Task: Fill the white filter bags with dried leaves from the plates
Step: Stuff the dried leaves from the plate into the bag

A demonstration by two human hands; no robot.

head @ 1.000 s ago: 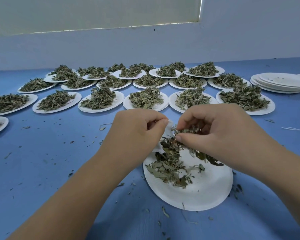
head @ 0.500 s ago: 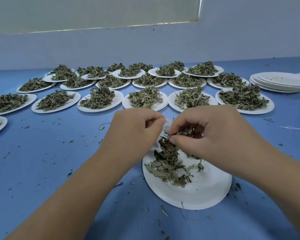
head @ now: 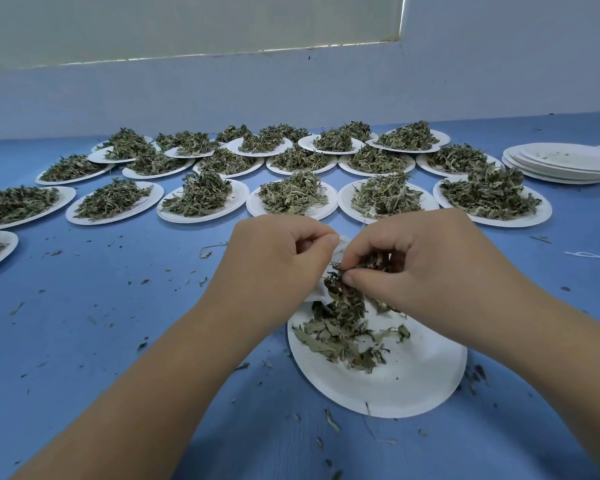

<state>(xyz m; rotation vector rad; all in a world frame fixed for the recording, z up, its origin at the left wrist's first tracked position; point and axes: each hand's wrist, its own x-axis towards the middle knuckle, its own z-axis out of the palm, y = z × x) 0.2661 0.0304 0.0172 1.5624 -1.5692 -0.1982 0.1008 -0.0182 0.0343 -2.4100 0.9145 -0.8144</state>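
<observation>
White filter bag (head: 317, 294), pinched in the left hand (head: 278, 265), hangs just left of the right hand (head: 420, 268), whose grip clutches dried green leaves (head: 347, 289).

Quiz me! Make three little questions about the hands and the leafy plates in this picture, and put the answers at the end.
1. True or false: the right hand pinches dried leaves above the near plate.
2. What does the left hand hold? A) a spoon B) a white filter bag C) a cup
3. Fill the gap: the stack of plates without leaf piles stands at the far ____ side of the table.
Key: 1 true; 2 B; 3 right.
</observation>
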